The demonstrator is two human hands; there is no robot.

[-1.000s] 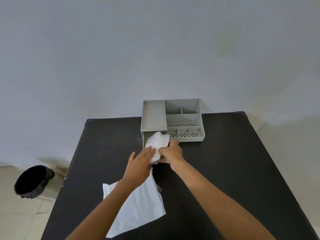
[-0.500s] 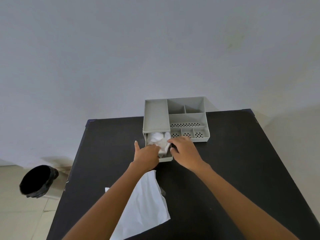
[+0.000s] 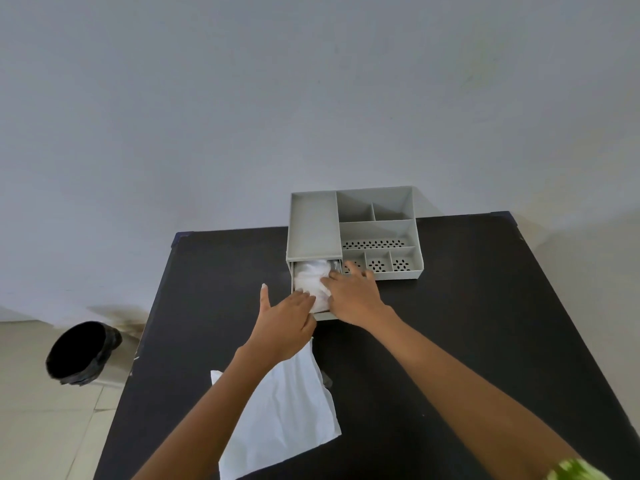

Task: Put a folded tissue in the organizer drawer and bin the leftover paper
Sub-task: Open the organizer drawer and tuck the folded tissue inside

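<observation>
On the black table point(image 3: 467, 306), tissue point(image 3: 311, 277) lies in the drawer point(image 3: 327, 316) under both hands' fingertips point(image 3: 325, 280).

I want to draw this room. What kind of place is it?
Probably a plain room at home or in an office. There is a black table against a bare wall, a grey desk organizer on it, and a black bin on the tiled floor.

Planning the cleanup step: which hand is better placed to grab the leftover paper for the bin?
Probably the left hand: it is right above the leftover paper, and the bin is on the floor to the left. The right hand is farther from both.
</observation>
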